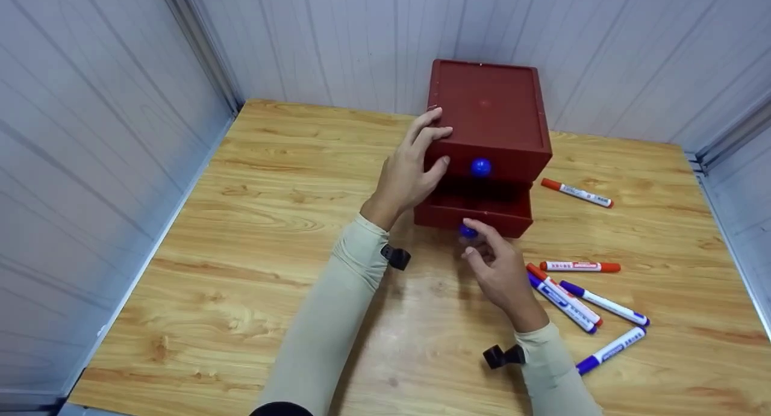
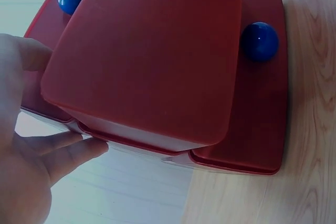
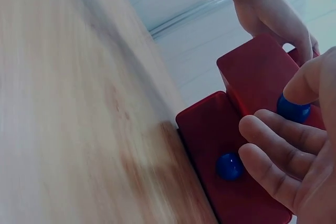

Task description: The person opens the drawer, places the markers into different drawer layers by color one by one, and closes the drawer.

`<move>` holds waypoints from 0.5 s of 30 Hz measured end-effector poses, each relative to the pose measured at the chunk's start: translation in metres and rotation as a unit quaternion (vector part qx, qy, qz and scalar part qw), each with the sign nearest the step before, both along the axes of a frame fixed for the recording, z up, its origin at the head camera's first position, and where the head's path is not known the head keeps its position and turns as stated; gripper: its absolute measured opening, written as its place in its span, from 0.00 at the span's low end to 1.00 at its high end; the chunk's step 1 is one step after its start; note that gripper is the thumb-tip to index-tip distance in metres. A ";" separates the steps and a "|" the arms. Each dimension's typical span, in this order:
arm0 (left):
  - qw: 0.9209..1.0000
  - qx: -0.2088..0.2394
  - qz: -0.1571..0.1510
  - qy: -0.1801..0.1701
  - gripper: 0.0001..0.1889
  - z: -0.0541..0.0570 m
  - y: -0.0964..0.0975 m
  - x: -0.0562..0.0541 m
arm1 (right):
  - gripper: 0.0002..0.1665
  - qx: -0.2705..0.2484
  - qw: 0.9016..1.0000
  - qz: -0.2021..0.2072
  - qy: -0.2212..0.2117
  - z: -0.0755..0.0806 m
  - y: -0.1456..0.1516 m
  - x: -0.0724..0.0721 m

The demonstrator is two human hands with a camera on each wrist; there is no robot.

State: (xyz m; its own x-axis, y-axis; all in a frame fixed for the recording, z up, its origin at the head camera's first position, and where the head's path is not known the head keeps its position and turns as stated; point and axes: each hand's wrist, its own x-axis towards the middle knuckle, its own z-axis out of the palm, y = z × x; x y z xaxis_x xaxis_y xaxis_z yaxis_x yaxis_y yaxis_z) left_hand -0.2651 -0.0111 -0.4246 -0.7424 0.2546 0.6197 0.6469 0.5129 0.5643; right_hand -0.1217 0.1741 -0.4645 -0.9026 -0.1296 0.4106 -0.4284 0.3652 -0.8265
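A red drawer cabinet [image 1: 489,109] with blue ball knobs stands against the back wall. Its middle drawer [image 1: 440,214] is pulled out, and the inside visible from above shows nothing lying in it. My right hand [image 1: 500,271] has its fingertips at that drawer's blue knob [image 3: 293,109], pinching it between thumb and fingers. My left hand [image 1: 406,169] rests against the cabinet's left front corner, fingers spread along the side and top edge. In the left wrist view, its thumb lies at the front of the closed top drawer [image 2: 39,87]. The bottom drawer [image 2: 257,114] is closed too.
Right of the cabinet lies a red-capped marker [image 1: 577,192]. Several more red and blue markers lie beside my right wrist, among them a red one [image 1: 580,266] and a blue one [image 1: 611,350]. Panelled walls [image 1: 361,43] stand behind and beside the wooden table [image 1: 241,241].
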 end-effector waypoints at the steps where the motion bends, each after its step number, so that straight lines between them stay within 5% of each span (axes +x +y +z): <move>1: 1.000 0.001 -0.004 0.000 0.21 0.000 0.000 0.000 | 0.27 0.002 1.000 -0.003 0.001 0.000 0.000 0.001; 15: 0.999 -0.016 -0.031 0.027 0.21 0.000 -0.010 -0.003 | 0.25 -0.012 1.000 0.004 0.021 -0.003 0.002 0.006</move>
State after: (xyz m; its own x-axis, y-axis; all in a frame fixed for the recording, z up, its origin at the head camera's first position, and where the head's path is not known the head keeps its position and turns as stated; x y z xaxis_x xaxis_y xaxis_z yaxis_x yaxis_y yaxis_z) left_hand -0.2683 -0.0207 -0.4242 -0.6911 0.3193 0.6484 0.7063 0.4889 0.5120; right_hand -0.1155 0.1761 -0.4673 -0.8838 -0.1255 0.4506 -0.4649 0.3424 -0.8165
